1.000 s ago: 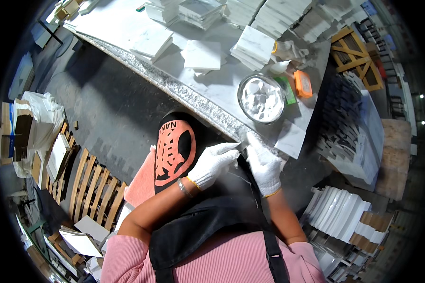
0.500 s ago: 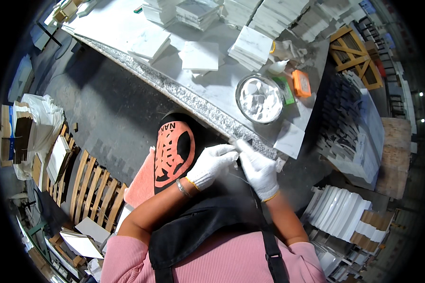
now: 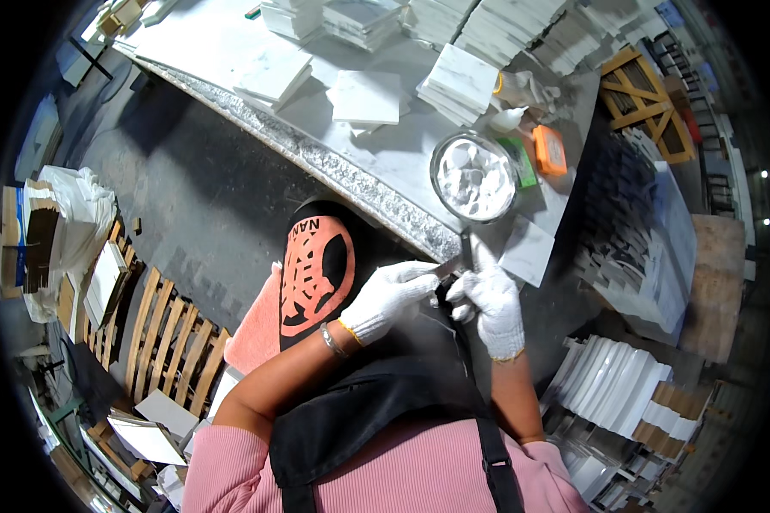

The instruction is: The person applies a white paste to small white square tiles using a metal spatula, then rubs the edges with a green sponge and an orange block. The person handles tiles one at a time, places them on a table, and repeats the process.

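Both my hands wear white knit gloves and meet in front of me near the table edge. My left hand (image 3: pixel 391 299) pinches a thin, flat grey strip (image 3: pixel 447 268). In my right hand (image 3: pixel 492 303) is a narrow dark flat tool (image 3: pixel 466 250), upright and close against the strip's end; its exact kind is not clear. Just beyond the hands, a round clear bowl (image 3: pixel 436 190) of lumpy white material sits on the table (image 3: pixel 406 184). A white marbled tile (image 3: pixel 529 248) lies at the table corner beside my right hand.
Stacks of marbled tiles (image 3: pixel 366 97) stand across the table. Near the bowl are an orange box (image 3: pixel 549 150), a green packet (image 3: pixel 522 162), a small white bottle (image 3: pixel 508 119) and crumpled gloves (image 3: pixel 530 90). A wooden pallet (image 3: pixel 167 342) lies at left; stacked white slabs (image 3: pixel 612 385) stand at right.
My right hand has turned more upright, and its dark tool now shows clearly. The strip in my left hand has come into view; that hand has barely moved.
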The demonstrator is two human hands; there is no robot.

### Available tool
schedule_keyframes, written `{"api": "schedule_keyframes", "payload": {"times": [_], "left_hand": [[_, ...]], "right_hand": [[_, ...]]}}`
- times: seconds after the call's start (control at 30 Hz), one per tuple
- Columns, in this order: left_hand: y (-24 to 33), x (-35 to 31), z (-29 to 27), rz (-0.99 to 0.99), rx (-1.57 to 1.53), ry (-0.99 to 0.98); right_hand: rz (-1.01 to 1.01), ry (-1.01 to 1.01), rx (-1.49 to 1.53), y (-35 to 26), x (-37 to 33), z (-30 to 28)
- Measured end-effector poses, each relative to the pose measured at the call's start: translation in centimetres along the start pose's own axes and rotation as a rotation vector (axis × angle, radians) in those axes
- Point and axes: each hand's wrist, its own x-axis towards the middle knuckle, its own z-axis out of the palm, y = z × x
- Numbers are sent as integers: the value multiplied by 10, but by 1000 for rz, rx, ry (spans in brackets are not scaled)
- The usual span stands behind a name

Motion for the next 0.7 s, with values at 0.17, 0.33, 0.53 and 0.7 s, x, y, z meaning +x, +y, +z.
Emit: {"api": "schedule_keyframes", "payload": {"times": [0.17,0.33,0.53,0.7], "left_hand": [[6,-9,1,14,56,-62],[1,-15,-11,-30,106,-32],[3,-13,-11,-50,150,17],[-9,-8,-16,16,169,32]], "right_hand": [[128,19,-90,23,13,-16],[116,75,-252,17,16,-8],[-327,145,-576,30,12,-3],[-566,36,-941,43,-3,18]]}}
